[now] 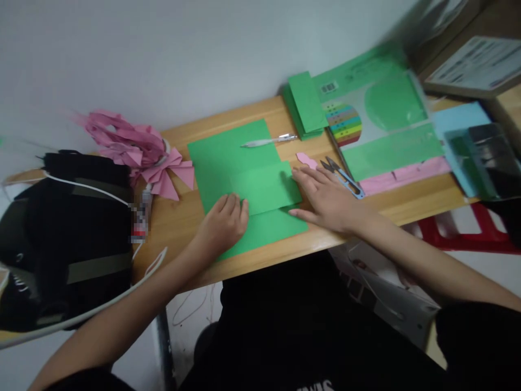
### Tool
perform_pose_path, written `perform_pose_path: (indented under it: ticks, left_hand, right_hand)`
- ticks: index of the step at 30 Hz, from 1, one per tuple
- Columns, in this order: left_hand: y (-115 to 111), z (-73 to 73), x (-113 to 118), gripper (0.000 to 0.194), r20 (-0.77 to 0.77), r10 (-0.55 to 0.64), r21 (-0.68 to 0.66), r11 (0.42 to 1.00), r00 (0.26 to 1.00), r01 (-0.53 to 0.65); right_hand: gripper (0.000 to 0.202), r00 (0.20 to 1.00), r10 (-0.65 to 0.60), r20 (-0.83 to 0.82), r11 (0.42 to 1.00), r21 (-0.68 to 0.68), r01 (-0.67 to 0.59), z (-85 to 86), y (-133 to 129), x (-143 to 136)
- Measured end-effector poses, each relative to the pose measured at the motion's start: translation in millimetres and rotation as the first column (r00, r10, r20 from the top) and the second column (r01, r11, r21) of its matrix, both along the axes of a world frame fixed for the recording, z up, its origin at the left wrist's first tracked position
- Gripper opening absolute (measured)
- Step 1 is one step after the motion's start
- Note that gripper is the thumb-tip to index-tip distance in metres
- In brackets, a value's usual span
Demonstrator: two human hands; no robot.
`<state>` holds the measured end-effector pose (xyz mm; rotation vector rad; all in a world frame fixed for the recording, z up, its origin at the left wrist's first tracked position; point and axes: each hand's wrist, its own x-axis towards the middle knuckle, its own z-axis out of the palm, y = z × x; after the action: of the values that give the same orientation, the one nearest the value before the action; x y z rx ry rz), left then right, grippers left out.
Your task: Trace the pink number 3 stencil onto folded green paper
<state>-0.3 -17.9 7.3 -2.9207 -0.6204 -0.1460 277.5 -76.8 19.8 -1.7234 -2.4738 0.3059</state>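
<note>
A large green sheet (228, 152) lies on the wooden table (175, 217), with a smaller green paper piece (264, 187) on top of it. My left hand (228, 222) rests at the smaller piece's lower left corner, its fingers curled together; whatever they pinch is hidden. At the right edge of the green papers, my right hand (325, 198) lies flat with its fingers spread, holding nothing. A white pen (268, 141) crosses the large sheet's upper right edge. Beside my right fingertips are a small pink paper shape (306, 160) and blue-handled snips (345, 178).
Folded green papers (307, 106) and a plastic packet of green paper (382, 114) sit at the back right. Pink folded paper (138, 152) and a black bag (69, 244) with a white cable are at the left. A cardboard box (472, 54) stands far right.
</note>
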Motion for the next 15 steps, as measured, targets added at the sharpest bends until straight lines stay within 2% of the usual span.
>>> perform_pose_path:
  ticks: [4, 6, 8, 10, 11, 12, 13, 14, 15]
  left_hand:
    - [2.5, 1.9, 2.9, 0.033, 0.046, 0.018, -0.05, 0.999, 0.999, -0.016]
    - [6.0, 5.2, 1.8, 0.032, 0.09, 0.049, -0.091, 0.995, 0.995, -0.04]
    - [9.5, 10.2, -1.8, 0.03, 0.148, 0.101, -0.13, 0.988, 0.984, -0.081]
    - [11.8, 16.4, -7.3, 0.026, 0.236, 0.186, -0.166, 0.975, 0.954, -0.149]
    - [12.2, 19.7, -9.8, 0.021, 0.338, 0.281, -0.239, 0.949, 0.898, -0.207]
    - [12.1, 22.9, -11.6, 0.02, 0.438, 0.384, -0.316, 0.912, 0.813, -0.261]
    - [11.7, 25.9, -11.9, 0.024, 0.563, 0.553, -0.513, 0.816, 0.614, -0.266]
    - [11.1, 28.7, -10.5, 0.034, 0.6, 0.681, -0.66, 0.718, 0.419, -0.221]
    - [10.3, 31.4, -6.9, 0.038, 0.577, 0.775, -0.773, 0.62, 0.259, -0.134]
  right_hand:
    - [0.077, 0.999, 0.026, 0.029, 1.0, 0.004, -0.026, 4.4, 11.5, -38.1]
    - [0.059, 1.0, 0.024, -0.003, 0.998, -0.054, -0.024, 6.1, 19.6, -57.2]
    - [0.034, 0.997, -0.046, -0.057, 0.994, -0.102, 0.04, 9.2, 27.9, -69.3]
    - [0.029, 0.99, -0.11, -0.092, 0.989, -0.108, 0.1, 15.1, 34.2, -71.8]
    - [0.03, 0.988, -0.124, -0.089, 0.989, -0.088, 0.116, 19.3, 35.9, -69.8]
    - [0.029, 0.983, -0.142, -0.114, 0.989, -0.069, 0.135, 24.1, 36.6, -66.5]
    - [0.028, 0.971, -0.167, -0.169, 0.986, -0.056, 0.159, 29.4, 36.2, -62.8]
    - [0.028, 0.949, -0.188, -0.253, 0.982, -0.05, 0.181, 34.7, 35.1, -59.6]
    - [0.029, 0.816, -0.255, -0.518, 0.967, -0.131, 0.219, 39.6, 33.5, -57.8]
